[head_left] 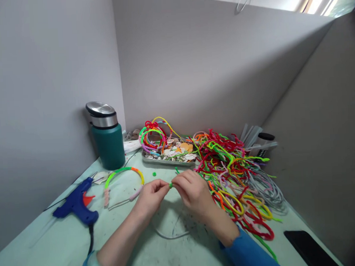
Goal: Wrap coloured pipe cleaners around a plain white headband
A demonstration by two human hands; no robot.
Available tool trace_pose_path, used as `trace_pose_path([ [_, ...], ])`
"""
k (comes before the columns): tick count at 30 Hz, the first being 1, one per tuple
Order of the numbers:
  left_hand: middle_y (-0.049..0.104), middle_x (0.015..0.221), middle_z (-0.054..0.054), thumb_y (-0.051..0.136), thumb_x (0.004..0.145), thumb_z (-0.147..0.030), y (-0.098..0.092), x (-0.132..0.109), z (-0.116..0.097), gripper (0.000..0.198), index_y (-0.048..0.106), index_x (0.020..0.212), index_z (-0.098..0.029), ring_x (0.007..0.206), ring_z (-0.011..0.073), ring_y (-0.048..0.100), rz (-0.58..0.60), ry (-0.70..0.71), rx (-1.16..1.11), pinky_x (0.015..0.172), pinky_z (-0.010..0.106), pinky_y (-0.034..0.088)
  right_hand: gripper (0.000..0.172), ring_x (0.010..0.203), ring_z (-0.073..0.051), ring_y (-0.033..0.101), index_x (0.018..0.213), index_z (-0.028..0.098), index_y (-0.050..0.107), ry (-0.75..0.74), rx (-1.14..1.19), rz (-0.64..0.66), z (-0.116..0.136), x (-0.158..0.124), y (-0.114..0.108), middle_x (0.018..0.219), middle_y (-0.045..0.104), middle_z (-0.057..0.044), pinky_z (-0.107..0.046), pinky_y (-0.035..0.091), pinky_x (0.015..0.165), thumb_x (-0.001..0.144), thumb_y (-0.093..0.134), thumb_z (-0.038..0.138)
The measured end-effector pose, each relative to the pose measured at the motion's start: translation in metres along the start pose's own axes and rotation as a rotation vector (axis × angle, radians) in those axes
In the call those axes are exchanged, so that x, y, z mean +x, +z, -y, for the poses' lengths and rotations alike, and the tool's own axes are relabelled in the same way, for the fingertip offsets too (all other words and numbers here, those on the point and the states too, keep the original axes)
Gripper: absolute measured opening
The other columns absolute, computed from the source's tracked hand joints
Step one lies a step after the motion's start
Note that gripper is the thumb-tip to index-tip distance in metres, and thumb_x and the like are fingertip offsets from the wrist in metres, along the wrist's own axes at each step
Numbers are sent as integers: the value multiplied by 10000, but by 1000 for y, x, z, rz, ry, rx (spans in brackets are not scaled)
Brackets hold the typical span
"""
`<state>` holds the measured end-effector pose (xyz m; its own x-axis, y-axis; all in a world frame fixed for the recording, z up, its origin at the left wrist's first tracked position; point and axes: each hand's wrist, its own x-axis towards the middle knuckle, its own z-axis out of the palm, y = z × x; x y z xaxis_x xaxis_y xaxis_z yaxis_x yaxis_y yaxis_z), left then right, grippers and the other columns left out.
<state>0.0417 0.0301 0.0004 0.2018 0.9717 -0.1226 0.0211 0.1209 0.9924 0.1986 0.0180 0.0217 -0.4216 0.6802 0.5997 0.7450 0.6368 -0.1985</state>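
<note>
My left hand (151, 197) and my right hand (196, 192) meet over the middle of the table, both closed in a pinch. Between their fingertips shows a short bit of green pipe cleaner (170, 185); the rest of it is hidden by the fingers. Below the hands lies a curved grey wire (171, 237), its upper part covered by them. Left of my left hand rests a hoop wrapped in green, orange, yellow, pink and lilac pipe cleaner (122, 170), with a bare grey end. A tiny green piece (154, 174) lies just behind my left hand.
A blue glue gun (75, 204) lies at the left, near a green bottle (108, 144). Behind the hands stands a metal tray (170, 162) of small flat pieces and coiled hoops. Tangled pipe cleaners (223, 154), grey wire (269, 187) and a black phone-like slab (310, 247) occupy the right.
</note>
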Motion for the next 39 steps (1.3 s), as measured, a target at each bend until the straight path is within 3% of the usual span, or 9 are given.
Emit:
trace_pose_path([
  [5, 386, 521, -69, 565, 742, -348, 3, -6, -5, 215, 555, 656, -151, 435, 54, 311, 136, 141, 124, 404, 178, 225, 82, 775, -150, 553, 862, 175, 633, 195, 312, 22, -5, 6, -16, 809, 640, -27, -254, 397, 710, 822, 562, 182],
  [11, 434, 581, -48, 521, 792, -332, 5, -15, -13, 201, 568, 731, -145, 499, 70, 337, 199, 233, 181, 454, 188, 260, 103, 602, -111, 522, 701, 145, 648, 496, 598, 201, -11, 11, -24, 620, 594, 16, -204, 387, 567, 759, 584, 201],
  [16, 397, 550, -58, 536, 794, -312, 6, -19, -13, 174, 570, 752, -146, 505, 77, 314, 172, 391, 341, 469, 200, 242, 130, 564, -95, 470, 678, 124, 653, 554, 765, 275, -14, 11, -28, 574, 542, 25, -195, 356, 532, 722, 606, 237],
  [22, 365, 519, -76, 559, 789, -321, 9, -22, -12, 198, 569, 916, -170, 476, 83, 333, 56, 452, 322, 459, 200, 234, 184, 475, -85, 419, 692, 127, 657, 598, 878, 365, -20, 8, -22, 513, 492, 39, -194, 303, 453, 712, 611, 304],
  [25, 435, 522, -48, 579, 776, -338, 9, -22, -12, 195, 640, 851, -168, 480, 87, 354, 64, 465, 325, 461, 206, 246, 201, 504, -83, 430, 677, 123, 669, 546, 968, 404, -24, 5, -17, 541, 521, 29, -193, 312, 477, 697, 637, 320],
  [31, 574, 591, 7, 636, 719, -348, 6, -14, -12, 199, 638, 704, -150, 522, 100, 450, -15, 328, 70, 478, 204, 312, 230, 505, -78, 421, 665, 126, 666, 518, 1079, 451, -24, 2, -11, 566, 548, 18, -188, 316, 472, 702, 638, 351],
  [33, 496, 501, -38, 654, 698, -364, 4, -11, -12, 217, 608, 702, -153, 434, 67, 373, -54, 219, -71, 416, 188, 262, 203, 498, -76, 408, 693, 133, 667, 500, 1047, 453, -20, 0, -10, 564, 540, 24, -191, 314, 473, 720, 624, 330],
  [36, 290, 411, -114, 665, 687, -392, 0, -6, -11, 260, 549, 701, -160, 357, 28, 170, -17, 31, -288, 351, 171, 123, 215, 508, -83, 410, 663, 146, 638, 439, 925, 381, -13, -1, -8, 554, 516, 29, -199, 316, 484, 782, 574, 313],
  [39, 293, 453, -118, 679, 678, -367, -3, -4, -9, 277, 492, 679, -162, 369, 12, 114, 49, -65, -469, 341, 159, 73, 295, 529, -95, 441, 625, 157, 594, 384, 814, 283, -9, -1, -5, 573, 515, 21, -210, 340, 505, 845, 501, 331],
])
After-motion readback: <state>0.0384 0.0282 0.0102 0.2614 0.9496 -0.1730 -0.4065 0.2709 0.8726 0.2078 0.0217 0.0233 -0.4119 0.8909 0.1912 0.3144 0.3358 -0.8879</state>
